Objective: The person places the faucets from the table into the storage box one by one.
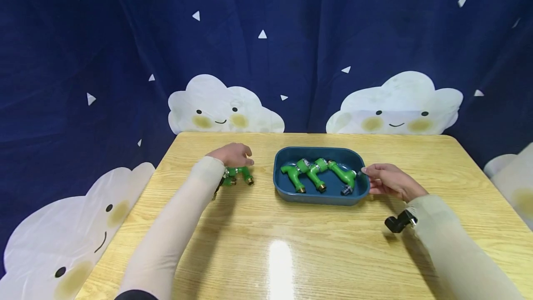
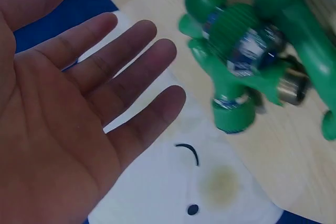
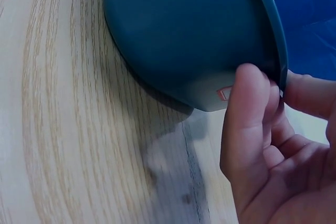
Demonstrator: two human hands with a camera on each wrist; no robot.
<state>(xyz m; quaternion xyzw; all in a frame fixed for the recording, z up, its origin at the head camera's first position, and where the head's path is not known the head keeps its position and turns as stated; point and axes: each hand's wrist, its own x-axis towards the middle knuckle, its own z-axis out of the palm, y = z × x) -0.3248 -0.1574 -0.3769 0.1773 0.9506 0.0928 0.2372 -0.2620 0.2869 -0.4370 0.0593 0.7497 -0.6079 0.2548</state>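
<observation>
My left hand hovers over the left part of the table, palm and spread fingers bare in the left wrist view. Beneath its wrist lie green taps with brass-coloured ends, partly hidden by the sleeve; the left wrist view shows these green taps bunched together, blurred, beside the fingertips. With thumb and fingers my right hand pinches the right end rim of a dark blue tub. Three green taps lie in a row inside. Close up, the right hand grips the tub's edge.
The wooden table has its back edge against a dark blue curtain printed with clouds and white triangles. A black wrist camera juts from the right sleeve, close above the tabletop.
</observation>
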